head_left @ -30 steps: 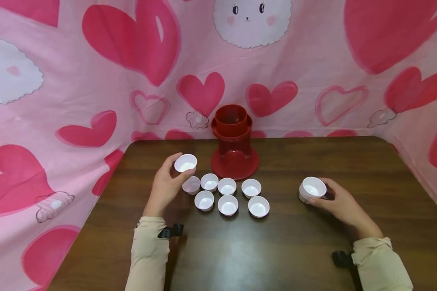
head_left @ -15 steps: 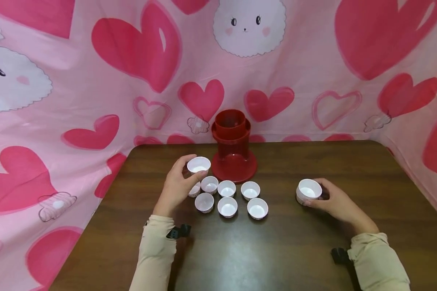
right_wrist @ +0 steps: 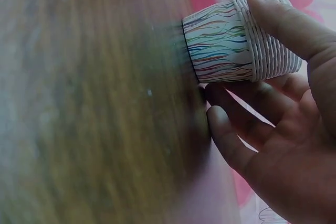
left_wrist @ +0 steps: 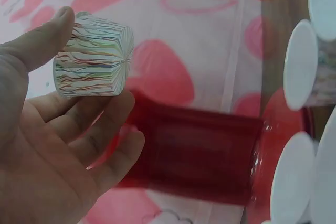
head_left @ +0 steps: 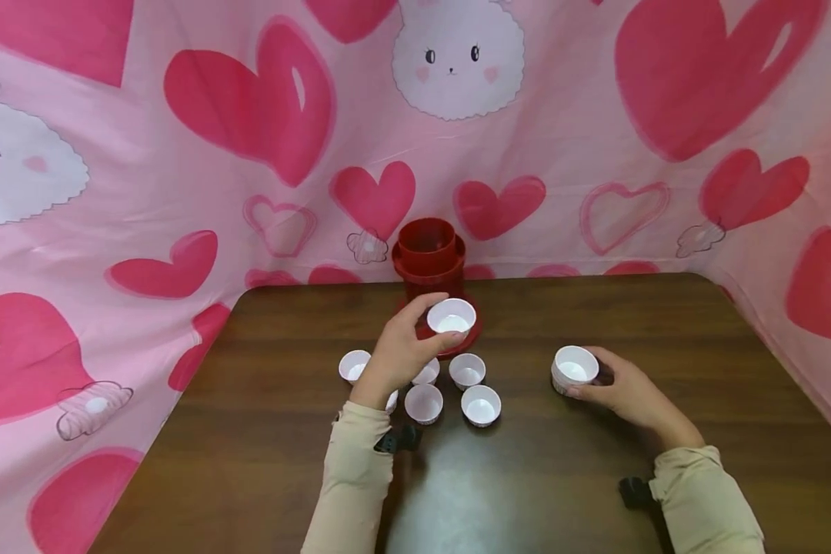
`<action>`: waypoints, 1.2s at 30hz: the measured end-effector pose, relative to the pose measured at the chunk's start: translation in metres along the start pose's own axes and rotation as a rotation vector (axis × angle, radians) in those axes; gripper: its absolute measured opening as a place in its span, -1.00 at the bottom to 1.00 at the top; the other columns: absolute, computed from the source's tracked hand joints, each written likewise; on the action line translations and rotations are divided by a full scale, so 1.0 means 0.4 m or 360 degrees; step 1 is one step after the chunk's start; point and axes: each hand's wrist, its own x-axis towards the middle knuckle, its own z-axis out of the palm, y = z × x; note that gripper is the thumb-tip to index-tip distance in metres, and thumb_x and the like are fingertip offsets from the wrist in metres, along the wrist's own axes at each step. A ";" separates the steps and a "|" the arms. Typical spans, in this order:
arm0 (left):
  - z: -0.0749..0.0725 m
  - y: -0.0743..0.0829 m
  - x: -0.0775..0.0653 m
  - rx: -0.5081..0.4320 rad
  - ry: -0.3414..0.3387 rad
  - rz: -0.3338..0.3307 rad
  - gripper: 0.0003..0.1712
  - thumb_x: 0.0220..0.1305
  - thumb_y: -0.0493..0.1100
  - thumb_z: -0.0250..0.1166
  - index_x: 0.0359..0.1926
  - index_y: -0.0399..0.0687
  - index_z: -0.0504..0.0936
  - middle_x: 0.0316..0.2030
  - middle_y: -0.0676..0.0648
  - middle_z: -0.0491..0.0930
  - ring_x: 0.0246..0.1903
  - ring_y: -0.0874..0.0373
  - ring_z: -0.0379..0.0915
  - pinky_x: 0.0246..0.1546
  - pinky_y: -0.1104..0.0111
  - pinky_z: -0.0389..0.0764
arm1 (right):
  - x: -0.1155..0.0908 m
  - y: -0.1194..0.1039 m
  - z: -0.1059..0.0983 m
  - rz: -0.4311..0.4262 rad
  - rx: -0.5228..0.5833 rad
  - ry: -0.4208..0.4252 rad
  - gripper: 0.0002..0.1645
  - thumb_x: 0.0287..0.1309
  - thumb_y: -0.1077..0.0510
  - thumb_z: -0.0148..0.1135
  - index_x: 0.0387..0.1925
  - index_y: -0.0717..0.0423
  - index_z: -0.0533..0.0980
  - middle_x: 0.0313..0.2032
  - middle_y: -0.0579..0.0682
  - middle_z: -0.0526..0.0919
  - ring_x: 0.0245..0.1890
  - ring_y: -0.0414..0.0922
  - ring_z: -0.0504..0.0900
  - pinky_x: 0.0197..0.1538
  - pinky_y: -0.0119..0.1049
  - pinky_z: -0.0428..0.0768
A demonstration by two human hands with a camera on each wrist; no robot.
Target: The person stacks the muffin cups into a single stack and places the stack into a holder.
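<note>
In the head view, I observe the left hand [head_left: 396,348] with thumb and fingers clamped on a single white paper baking cup [head_left: 452,317], held mouth up in front of the red cylindrical stand [head_left: 428,258]. The right hand [head_left: 626,394] grips a nested stack of paper baking cups [head_left: 569,371], well to the right. Loose baking cups [head_left: 467,372] stand mouth up on the wooden table [head_left: 526,485]; the left arm partly hides them.

In the left wrist view, I see thumb and fingers hold the wavy-striped cup from opposite sides; the lower fingers are apart.

In the right wrist view, the thumb presses the stacked rims; I cannot tell whether the stack's base touches the table.
</note>
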 end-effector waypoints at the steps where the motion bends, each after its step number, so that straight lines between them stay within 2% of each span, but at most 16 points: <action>1: 0.010 0.004 0.003 0.0015 -0.0027 0.0012 -0.32 0.19 0.00 0.50 0.33 0.11 0.50 0.18 0.07 0.53 0.14 0.10 0.41 0.22 0.00 0.41 | 0.000 -0.001 0.001 0.0006 0.0010 0.0002 -0.23 0.06 0.18 0.55 0.25 0.37 0.42 0.00 0.20 0.62 -0.05 -0.15 0.58 -0.08 -0.44 0.52; 6: 0.049 0.018 0.012 0.0045 -0.0113 0.0092 -0.32 0.20 0.03 0.49 0.31 0.08 0.50 0.15 0.14 0.54 0.14 0.19 0.40 0.23 0.11 0.40 | -0.002 -0.001 -0.004 0.0030 -0.0008 0.0017 -0.23 0.07 0.18 0.55 0.26 0.36 0.41 0.01 0.21 0.62 -0.04 -0.15 0.57 -0.07 -0.44 0.51; 13: 0.117 0.046 0.023 0.0096 -0.0213 0.0091 -0.39 0.19 0.06 0.50 0.24 0.13 0.54 0.03 0.16 0.56 -0.03 0.21 0.45 0.06 0.22 0.52 | -0.016 0.006 -0.009 0.0051 0.0000 0.0014 -0.23 0.07 0.18 0.55 0.26 0.36 0.42 0.01 0.19 0.63 -0.05 -0.13 0.59 -0.09 -0.43 0.52; 19: 0.186 0.079 0.045 0.0170 -0.0306 0.0183 -0.39 0.19 0.10 0.49 0.24 0.14 0.54 0.11 0.15 0.49 0.06 0.27 0.40 0.14 0.30 0.47 | -0.013 0.006 -0.008 0.0028 -0.0031 0.0017 -0.23 0.07 0.13 0.56 0.25 0.31 0.43 0.02 0.18 0.63 0.01 0.00 0.58 -0.04 -0.44 0.51; 25: 0.246 0.082 0.074 0.0273 -0.0410 0.0156 -0.35 0.19 0.13 0.48 0.26 0.12 0.53 0.10 0.11 0.50 0.03 0.25 0.44 0.11 0.33 0.49 | -0.003 0.009 -0.006 0.0019 -0.0037 -0.0019 -0.23 0.10 0.08 0.54 0.26 0.29 0.43 0.06 0.19 0.61 0.02 0.01 0.57 -0.02 -0.41 0.53; 30: 0.280 0.074 0.088 0.0395 -0.0454 0.0138 -0.31 0.19 0.14 0.48 0.30 0.09 0.52 0.11 0.09 0.52 0.02 0.24 0.48 0.09 0.37 0.50 | 0.006 -0.001 -0.003 0.0007 -0.0108 -0.0035 -0.23 0.09 0.04 0.55 0.25 0.28 0.44 0.06 0.21 0.61 0.02 0.09 0.57 0.03 -0.14 0.56; 33: 0.290 0.071 0.090 0.0433 -0.0462 0.0134 -0.31 0.20 0.14 0.47 0.30 0.08 0.52 0.10 0.08 0.52 0.02 0.24 0.48 0.08 0.38 0.50 | 0.009 -0.014 -0.001 0.0005 -0.0150 -0.0038 -0.21 0.07 0.02 0.56 0.23 0.30 0.44 0.06 0.23 0.61 0.03 0.13 0.56 0.07 0.08 0.52; 36: 0.299 0.068 0.092 0.0456 -0.0471 0.0144 -0.32 0.21 0.15 0.46 0.30 0.08 0.53 0.10 0.08 0.53 0.01 0.24 0.49 0.06 0.39 0.50 | 0.009 -0.026 -0.002 0.0006 -0.0216 -0.0025 -0.20 0.05 -0.01 0.57 0.22 0.30 0.45 0.05 0.25 0.60 0.03 0.18 0.55 0.07 0.18 0.48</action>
